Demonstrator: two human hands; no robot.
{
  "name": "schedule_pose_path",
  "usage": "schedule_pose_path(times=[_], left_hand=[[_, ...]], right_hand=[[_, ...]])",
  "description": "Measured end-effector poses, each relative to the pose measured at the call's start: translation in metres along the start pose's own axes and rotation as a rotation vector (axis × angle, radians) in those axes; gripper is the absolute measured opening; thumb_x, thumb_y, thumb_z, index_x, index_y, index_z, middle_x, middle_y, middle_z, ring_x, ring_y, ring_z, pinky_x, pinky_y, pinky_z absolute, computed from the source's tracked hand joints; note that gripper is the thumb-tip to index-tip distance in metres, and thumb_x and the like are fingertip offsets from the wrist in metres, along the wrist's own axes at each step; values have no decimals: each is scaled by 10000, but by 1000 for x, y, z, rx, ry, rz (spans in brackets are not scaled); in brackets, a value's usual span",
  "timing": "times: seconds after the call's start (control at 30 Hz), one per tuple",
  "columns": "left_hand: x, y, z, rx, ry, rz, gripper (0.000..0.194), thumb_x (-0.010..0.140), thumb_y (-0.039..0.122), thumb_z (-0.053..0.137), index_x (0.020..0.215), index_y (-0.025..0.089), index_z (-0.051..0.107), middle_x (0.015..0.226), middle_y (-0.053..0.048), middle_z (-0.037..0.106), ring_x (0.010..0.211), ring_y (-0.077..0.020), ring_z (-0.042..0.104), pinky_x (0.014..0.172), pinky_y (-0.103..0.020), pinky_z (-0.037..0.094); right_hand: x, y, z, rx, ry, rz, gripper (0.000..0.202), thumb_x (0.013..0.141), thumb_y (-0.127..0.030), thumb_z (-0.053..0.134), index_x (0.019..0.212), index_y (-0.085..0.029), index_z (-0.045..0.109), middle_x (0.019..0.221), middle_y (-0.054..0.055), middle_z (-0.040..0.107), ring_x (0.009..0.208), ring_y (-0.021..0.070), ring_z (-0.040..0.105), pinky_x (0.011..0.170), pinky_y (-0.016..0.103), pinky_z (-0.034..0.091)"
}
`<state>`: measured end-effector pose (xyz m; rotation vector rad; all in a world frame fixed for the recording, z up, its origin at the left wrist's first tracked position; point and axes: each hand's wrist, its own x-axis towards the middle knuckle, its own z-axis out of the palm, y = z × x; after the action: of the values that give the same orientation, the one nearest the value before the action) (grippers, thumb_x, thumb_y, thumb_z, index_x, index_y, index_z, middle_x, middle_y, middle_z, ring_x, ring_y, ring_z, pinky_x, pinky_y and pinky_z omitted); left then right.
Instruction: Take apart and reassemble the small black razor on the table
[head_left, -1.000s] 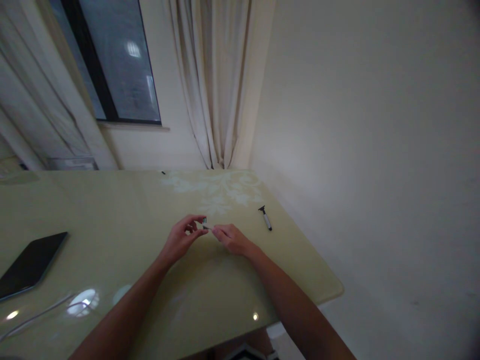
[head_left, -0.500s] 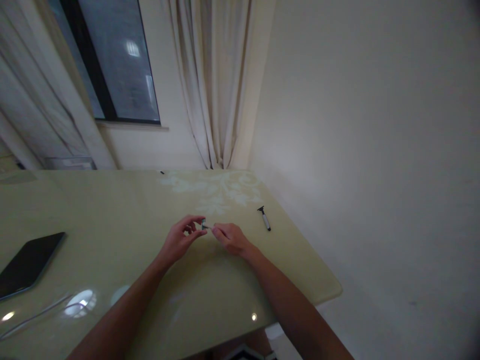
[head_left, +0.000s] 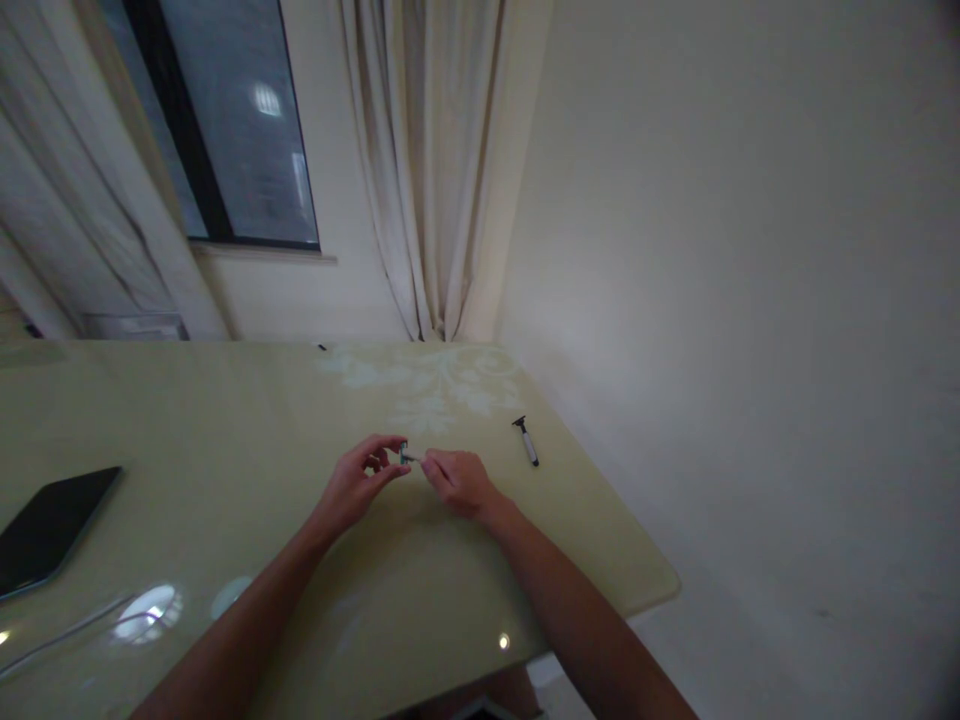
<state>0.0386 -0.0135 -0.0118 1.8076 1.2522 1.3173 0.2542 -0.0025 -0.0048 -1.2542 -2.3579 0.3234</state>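
Between my two hands, above the table, is a razor (head_left: 405, 455) with a small teal-and-dark head and a thin pale neck. My left hand (head_left: 360, 475) pinches the head at its two ends, thumb below and index finger above. My right hand (head_left: 459, 480) is closed round the handle, which is mostly hidden by the fingers. To the right of my right hand, a second razor (head_left: 529, 445) with a black head and a grey handle lies on the table, touched by neither hand.
The glossy pale-yellow table (head_left: 300, 400) meets a wall on its right. A dark tablet (head_left: 56, 530) lies at the left, with a pale cable (head_left: 67, 635) nearer me. One small black piece (head_left: 322, 347) sits by the far edge, below the curtain (head_left: 427, 180).
Both hands keep their hold on the razor, whose head looks turned slightly. The whole view has shifted a little; the second razor lies as before.
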Motion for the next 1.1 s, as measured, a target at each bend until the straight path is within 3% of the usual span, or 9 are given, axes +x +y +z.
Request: schedule_pose_path(times=[0.1, 0.27, 0.37, 0.53, 0.63, 0.8, 1.1], left_hand=[[0, -2, 1, 3, -9, -9, 379, 764, 429, 784, 1074, 214, 749, 774, 15, 652, 636, -138, 601, 586, -237, 472], [0, 1, 1, -9, -3, -13, 400, 753, 434, 789, 1081, 210, 747, 756, 19, 641, 636, -140, 601, 593, -241, 472], [0, 3, 0, -3, -3, -14, 391, 749, 427, 789, 1068, 205, 752, 747, 19, 638, 635, -142, 596, 604, -248, 472], [0, 4, -1, 6, 1, -15, 384, 753, 418, 782, 1073, 208, 752, 738, 21, 642, 631, -143, 592, 600, -248, 463], [1, 3, 0, 4, 4, -9, 370, 735, 415, 789, 1039, 208, 754, 727, 22, 642, 624, -143, 585, 595, -248, 464], [1, -1, 0, 2, 31, -10, 385, 741, 429, 788, 1058, 212, 748, 723, 28, 629, 639, -145, 595, 616, -253, 476], [2, 1, 1, 6, 35, 4, 341, 739, 407, 777, 1017, 210, 753, 735, 24, 641, 622, -137, 573, 604, -246, 470]], right_hand=[[0, -2, 1, -51, 37, 56, 397, 1091, -404, 350, 870, -214, 619, 758, 11, 650, 681, 156, 536, 613, 285, 217], [-1, -2, 3, -66, 16, -26, 358, 1082, -410, 377, 898, -222, 620, 786, 12, 663, 684, 160, 550, 622, 287, 235], [-2, 0, 3, -67, 72, 29, 368, 1093, -400, 344, 909, -222, 608, 803, 15, 665, 692, 162, 556, 627, 286, 242], [-1, 2, 2, -38, 13, -68, 323, 1077, -398, 397, 898, -223, 602, 799, 10, 660, 704, 160, 558, 636, 277, 267], [3, 4, 4, -50, 62, 2, 345, 1087, -388, 373, 889, -218, 599, 808, 13, 660, 703, 159, 552, 636, 278, 270], [6, 4, 8, -29, 48, -52, 345, 1087, -399, 378, 890, -216, 595, 814, 9, 654, 714, 157, 543, 651, 280, 278], [8, 0, 7, -21, 81, -13, 363, 1096, -414, 367, 910, -207, 600, 852, 20, 633, 740, 157, 530, 675, 277, 294]])
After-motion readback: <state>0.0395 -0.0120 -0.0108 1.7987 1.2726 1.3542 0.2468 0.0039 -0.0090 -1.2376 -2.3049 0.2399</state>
